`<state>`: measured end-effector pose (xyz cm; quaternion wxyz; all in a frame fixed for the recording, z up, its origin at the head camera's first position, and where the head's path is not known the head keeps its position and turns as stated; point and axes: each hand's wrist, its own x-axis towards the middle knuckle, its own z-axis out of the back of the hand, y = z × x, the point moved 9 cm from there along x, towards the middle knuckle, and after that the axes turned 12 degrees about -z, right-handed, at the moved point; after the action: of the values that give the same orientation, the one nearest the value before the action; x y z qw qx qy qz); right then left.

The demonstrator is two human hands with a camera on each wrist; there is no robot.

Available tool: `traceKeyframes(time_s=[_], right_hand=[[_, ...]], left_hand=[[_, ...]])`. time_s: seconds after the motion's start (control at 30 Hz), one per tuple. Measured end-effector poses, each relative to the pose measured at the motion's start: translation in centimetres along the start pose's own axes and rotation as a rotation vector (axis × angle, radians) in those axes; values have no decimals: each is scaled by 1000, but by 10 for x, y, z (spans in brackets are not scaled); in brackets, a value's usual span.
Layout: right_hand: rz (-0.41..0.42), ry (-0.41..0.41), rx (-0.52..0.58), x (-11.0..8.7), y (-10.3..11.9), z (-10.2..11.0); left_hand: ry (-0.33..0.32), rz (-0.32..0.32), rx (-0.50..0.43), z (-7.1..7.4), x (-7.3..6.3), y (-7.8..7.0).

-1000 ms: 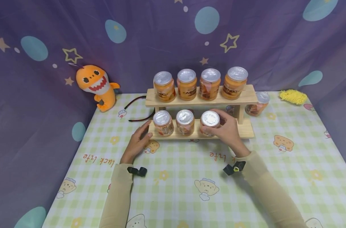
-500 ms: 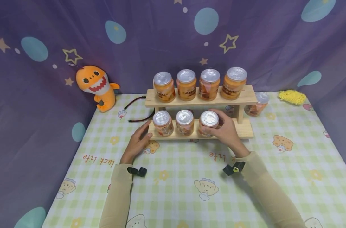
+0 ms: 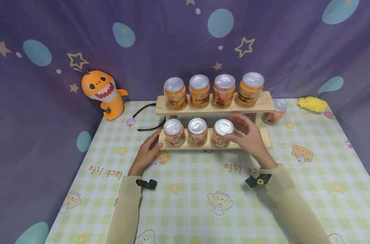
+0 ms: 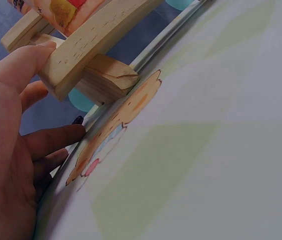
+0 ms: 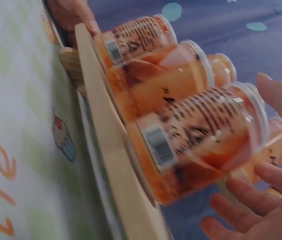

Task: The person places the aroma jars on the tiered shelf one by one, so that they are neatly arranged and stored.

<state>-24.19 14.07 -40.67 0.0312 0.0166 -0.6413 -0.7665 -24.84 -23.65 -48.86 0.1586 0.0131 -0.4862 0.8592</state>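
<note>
A two-tier wooden rack (image 3: 265, 138) bears clear jars of orange contents with silver lids. Three jars stand in a row on its lower board; the rightmost jar (image 3: 219, 139) has barcode and printed text facing front. My right hand (image 3: 250, 140) is beside this jar, thumb and fingers spread around its right side. In the right wrist view a gap shows between the fingers (image 5: 250, 197) and the jar's side. My left hand (image 3: 146, 154) rests against the rack's left end, its thumb (image 4: 41, 50) touching the lower board's end and its other fingers loosely extended.
Several more jars (image 3: 199, 93) stand on the upper board. Another jar (image 3: 273, 113) is on the table behind the rack's right end. An orange shark plush (image 3: 102, 95), a dark headband (image 3: 145, 128) and a yellow yarn bundle (image 3: 313, 104) lie near the purple curtain (image 3: 172, 44).
My right hand has let go of the rightmost lower jar and drawn slightly to the right, its fingers spreading. The jar stays on the board. My left hand has kept its place.
</note>
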Motion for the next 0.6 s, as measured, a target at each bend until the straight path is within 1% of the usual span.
traceKeyframes(time_s=[0.2, 0.37, 0.6], right_hand=[[66, -61, 58, -3, 9, 24], [75, -107, 41, -8, 15, 42], [59, -191, 21, -17, 18, 67]], left_hand=[[13, 0, 10, 4, -4, -32], [12, 3, 0, 4, -5, -37], [20, 10, 2, 3, -4, -35]])
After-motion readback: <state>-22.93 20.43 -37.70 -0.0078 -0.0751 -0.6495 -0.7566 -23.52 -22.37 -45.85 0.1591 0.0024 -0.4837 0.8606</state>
